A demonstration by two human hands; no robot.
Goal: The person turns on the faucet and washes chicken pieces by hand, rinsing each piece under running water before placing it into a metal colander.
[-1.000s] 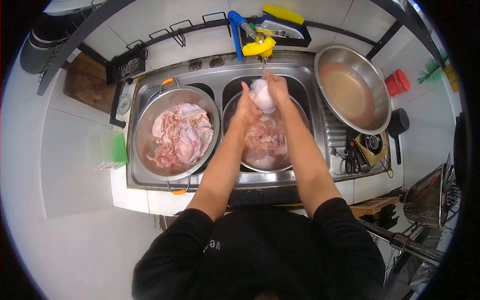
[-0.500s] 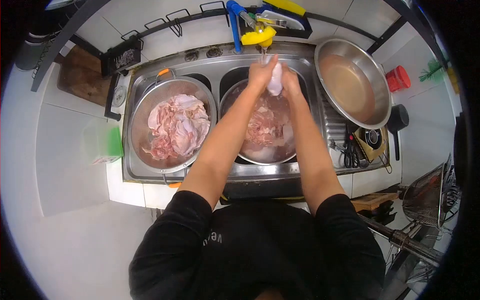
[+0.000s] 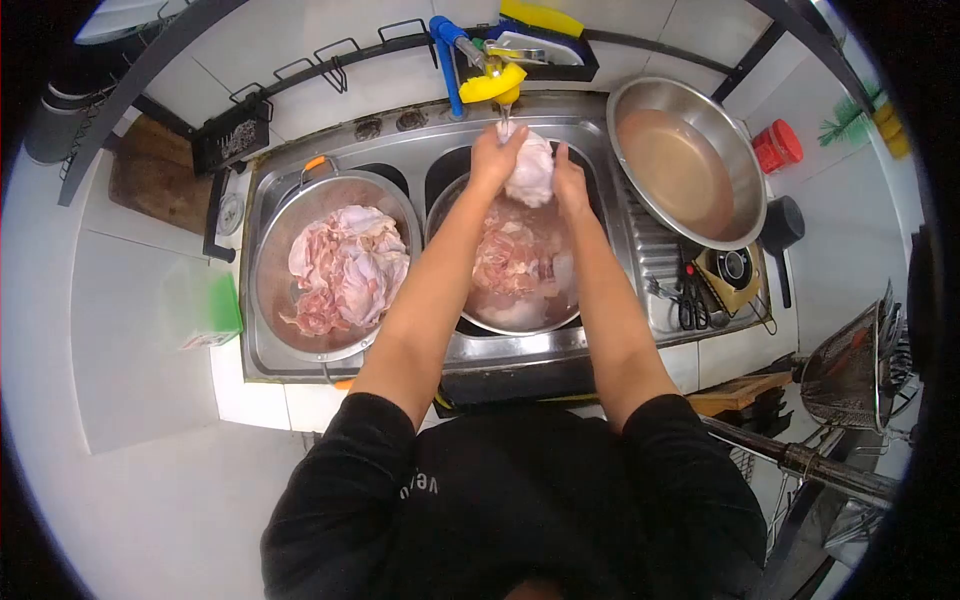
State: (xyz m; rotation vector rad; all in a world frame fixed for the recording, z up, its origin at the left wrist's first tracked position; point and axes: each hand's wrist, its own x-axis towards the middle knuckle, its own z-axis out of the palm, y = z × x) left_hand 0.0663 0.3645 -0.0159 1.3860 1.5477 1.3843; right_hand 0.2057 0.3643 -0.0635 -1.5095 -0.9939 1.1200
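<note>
Under the running tap [image 3: 497, 88] I hold a pale piece of raw chicken [image 3: 531, 172] between both hands. My left hand [image 3: 492, 158] grips its left side, thumb on top. At its right edge, my right hand [image 3: 569, 183] presses with fingers partly hidden behind the meat. Directly below, a metal bowl [image 3: 462, 312] sits in the right sink basin, with more raw chicken [image 3: 507, 257] lying in cloudy water. A colander [image 3: 270, 290] with orange handles stands over the left basin and bears a heap of raw chicken [image 3: 350, 265].
A large steel basin [image 3: 741, 185] of murky water stands on the drainboard to the right. Near it lie black-handled scissors [image 3: 688, 305] and a small gold-coloured box [image 3: 730, 275]. A wire rack [image 3: 330, 68] runs along the back wall. At far right hangs a mesh strainer [image 3: 848, 378].
The chicken piece has turned and now shows a broader, rounder side. My right hand has opened out along its right edge. The view has shifted slightly.
</note>
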